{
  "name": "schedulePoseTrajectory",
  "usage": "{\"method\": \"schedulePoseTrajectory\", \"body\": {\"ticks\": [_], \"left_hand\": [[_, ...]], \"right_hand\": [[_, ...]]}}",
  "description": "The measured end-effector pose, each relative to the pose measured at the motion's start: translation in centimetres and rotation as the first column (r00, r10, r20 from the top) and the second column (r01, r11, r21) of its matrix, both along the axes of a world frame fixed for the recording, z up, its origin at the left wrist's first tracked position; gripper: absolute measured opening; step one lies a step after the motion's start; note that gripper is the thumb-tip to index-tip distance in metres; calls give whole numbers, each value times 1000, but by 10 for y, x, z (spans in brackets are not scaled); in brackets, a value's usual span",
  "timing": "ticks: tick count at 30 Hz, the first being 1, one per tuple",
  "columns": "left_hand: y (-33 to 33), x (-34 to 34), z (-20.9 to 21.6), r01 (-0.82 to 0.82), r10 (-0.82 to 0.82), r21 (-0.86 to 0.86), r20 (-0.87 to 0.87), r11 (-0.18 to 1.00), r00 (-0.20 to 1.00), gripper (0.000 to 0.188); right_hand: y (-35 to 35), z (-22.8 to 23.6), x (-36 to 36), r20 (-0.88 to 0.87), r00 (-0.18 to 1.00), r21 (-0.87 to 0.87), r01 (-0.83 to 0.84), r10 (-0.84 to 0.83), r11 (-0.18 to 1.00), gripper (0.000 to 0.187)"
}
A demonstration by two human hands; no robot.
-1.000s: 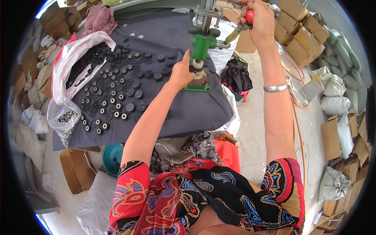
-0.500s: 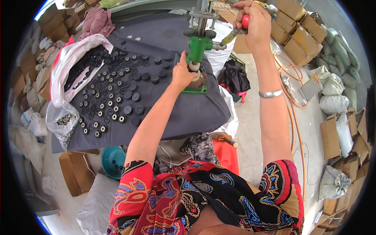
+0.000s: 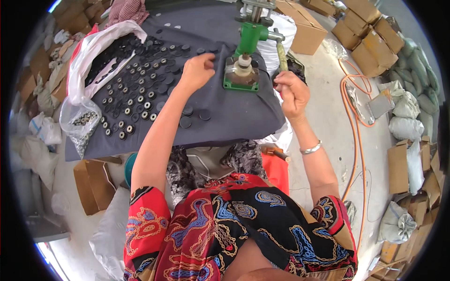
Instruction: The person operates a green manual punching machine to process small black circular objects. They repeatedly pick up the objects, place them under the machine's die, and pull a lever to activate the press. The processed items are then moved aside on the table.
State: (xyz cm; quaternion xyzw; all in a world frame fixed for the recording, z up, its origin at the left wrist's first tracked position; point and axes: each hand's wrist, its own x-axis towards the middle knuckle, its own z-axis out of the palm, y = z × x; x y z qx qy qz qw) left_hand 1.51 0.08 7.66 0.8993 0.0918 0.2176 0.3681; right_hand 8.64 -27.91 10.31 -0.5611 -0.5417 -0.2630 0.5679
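Black discs [image 3: 151,94] lie over the left side of the worktop [image 3: 225,129], seemingly part done, some pale-ringed and others plain, while the left hand [image 3: 196,72] curls loosely, whether around anything I cannot tell, and the right hand [image 3: 294,95] grips the lever [image 3: 282,56] of the green press [image 3: 249,36] near the right edge.

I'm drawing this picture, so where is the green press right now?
In the head view, the green press stands near the top, just right of middle, on the dark cloth, between the left hand and the right hand.
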Motion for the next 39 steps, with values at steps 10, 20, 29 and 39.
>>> {"method": "schedulePoseTrajectory", "body": {"ticks": [10,20,29,39], "left_hand": [[-39,-100,-16,293,-115,535,-341,792,933,54],[-41,-79,-25,131,-92,359,-124,924,988,61],[-44,42,-3,1,5,327,-19,945,1000,71],[-52,86,-10,33,-46,328,30,944,999,75]], "right_hand": [[13,100,19,-364,928,41,-63,74,997,23],[38,160,60,-538,832,142,-72,138,987,22],[44,165,75,-514,837,165,-119,188,979,23],[44,163,78,-528,826,198,-105,196,975,23]]}}
